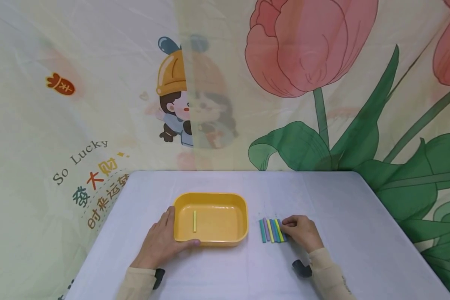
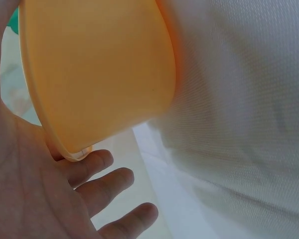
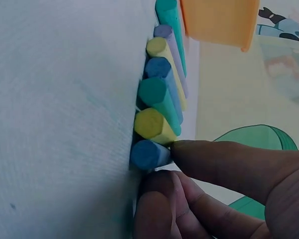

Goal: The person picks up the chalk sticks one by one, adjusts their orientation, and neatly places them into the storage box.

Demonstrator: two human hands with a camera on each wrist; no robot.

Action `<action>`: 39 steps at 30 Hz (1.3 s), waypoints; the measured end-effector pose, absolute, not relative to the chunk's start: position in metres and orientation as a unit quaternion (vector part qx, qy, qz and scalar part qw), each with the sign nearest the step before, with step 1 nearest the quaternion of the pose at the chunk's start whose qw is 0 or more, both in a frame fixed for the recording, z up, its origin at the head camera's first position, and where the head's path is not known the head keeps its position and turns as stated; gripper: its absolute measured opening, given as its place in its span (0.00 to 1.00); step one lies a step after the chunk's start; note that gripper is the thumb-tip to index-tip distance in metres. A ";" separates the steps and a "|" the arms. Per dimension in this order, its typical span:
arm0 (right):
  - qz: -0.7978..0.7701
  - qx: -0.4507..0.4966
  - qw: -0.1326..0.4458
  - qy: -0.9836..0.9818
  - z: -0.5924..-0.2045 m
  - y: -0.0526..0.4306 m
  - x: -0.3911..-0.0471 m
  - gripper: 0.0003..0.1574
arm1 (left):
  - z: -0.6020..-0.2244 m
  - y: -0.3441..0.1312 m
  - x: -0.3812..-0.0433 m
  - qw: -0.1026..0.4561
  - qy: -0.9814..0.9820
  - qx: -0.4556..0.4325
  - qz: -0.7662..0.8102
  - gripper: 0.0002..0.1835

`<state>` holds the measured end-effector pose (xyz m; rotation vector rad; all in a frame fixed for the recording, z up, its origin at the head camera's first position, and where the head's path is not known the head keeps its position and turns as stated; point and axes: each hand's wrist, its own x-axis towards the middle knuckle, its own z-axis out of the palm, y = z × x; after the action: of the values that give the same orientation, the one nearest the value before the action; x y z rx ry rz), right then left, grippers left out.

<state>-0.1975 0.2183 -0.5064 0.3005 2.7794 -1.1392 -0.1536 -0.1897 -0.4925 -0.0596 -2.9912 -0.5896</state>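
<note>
My left hand (image 1: 157, 246) holds a yellow tray (image 1: 219, 221) at its near left corner, thumb along the front rim and fingers along the left side. In the left wrist view, the tray's outer wall (image 2: 97, 74) rises beside the palm. One yellow chalk stick (image 1: 194, 221) lies inside the tray. To the tray's right, several chalk sticks (image 1: 271, 230) in teal, purple, yellow and blue lie side by side in a row. My right hand (image 1: 303, 233) is at the row's right end, pinching the last blue chalk stick (image 3: 145, 155) between thumb and fingertips.
A white cloth covers the table (image 1: 225, 275). Behind it hangs a printed backdrop (image 1: 217, 158) with tulips and a cartoon figure. Black straps with dark camera mounts (image 1: 301, 268) sit at both wrists, below the sleeves.
</note>
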 end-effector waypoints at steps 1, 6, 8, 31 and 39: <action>-0.376 0.098 0.059 0.920 -0.507 0.218 -0.198 0.15 | -0.493 -0.190 -0.154 0.047 -0.980 -0.019 -0.194 0.74; -0.369 0.096 0.049 0.923 -0.510 0.216 -0.199 0.13 | -0.493 -0.190 -0.154 0.049 -0.979 -0.021 -0.198 0.74; -0.362 0.097 0.045 0.926 -0.511 0.215 -0.201 0.12 | -0.493 -0.190 -0.154 0.049 -0.979 -0.022 -0.198 0.74; -0.304 0.104 0.036 0.946 -0.503 0.204 -0.208 0.12 | -0.495 -0.190 -0.155 0.047 -0.980 -0.016 -0.194 0.74; -0.321 0.090 0.046 0.942 -0.500 0.207 -0.207 0.12 | -0.496 -0.191 -0.155 0.051 -0.979 -0.021 -0.197 0.74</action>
<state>-0.2073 0.2065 -0.5004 0.2754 2.8741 -0.9800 -0.1546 -0.1912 -0.4955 -0.0633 -2.9795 -0.5982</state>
